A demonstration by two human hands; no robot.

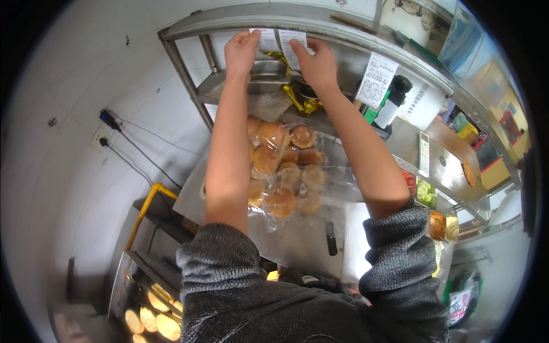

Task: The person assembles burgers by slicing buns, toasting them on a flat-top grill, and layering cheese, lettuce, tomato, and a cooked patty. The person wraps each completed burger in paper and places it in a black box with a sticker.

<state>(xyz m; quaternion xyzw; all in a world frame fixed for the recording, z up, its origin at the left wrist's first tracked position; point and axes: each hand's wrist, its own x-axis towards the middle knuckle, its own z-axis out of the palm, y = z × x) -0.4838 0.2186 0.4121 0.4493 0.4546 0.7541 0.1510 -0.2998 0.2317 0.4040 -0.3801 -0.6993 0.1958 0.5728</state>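
Note:
Up at the front edge of a metal shelf [279, 26], my left hand [241, 50] pinches a printed paper slip [267, 40] between thumb and fingers. My right hand [318, 64] grips a second paper slip [291, 49] beside it, thumb on its face. A longer printed slip [376, 80] hangs from the same edge, to the right of my right hand. Below my forearms, plastic bags of round buns [281, 201] lie on the metal worktop [296, 246]. A dark-handled utensil [331, 238] lies near the buns.
Under the shelf stand a metal tray [268, 77] and gold foil packaging [306, 105]. A white remote control [423, 154] lies on the right shelf. Halved buns [167, 326] lie on a dark surface at lower left, near a yellow pipe [141, 214]. Cables hang from a wall socket [99, 138].

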